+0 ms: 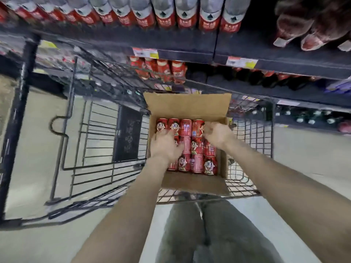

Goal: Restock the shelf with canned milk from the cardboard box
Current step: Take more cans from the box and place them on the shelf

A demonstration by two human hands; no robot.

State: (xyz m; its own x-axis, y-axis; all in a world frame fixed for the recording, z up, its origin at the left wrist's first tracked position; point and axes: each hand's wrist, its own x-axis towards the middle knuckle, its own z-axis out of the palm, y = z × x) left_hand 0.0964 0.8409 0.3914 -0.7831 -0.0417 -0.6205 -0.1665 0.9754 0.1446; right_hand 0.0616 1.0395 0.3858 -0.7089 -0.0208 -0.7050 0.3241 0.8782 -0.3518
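Left hand [164, 147], right hand [217, 134] on cans [197, 162] inside cardboard box [188, 106], near side walls; grip indistinct.

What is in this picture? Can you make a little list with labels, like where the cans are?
Box: open cardboard box, sitting in a wire cart
Cans: red cans lying in rows inside the box
Hands: left hand and right hand both reach onto the cans; grip too blurred to tell
Shelf: shelf beyond the cart, holding bottles with red labels
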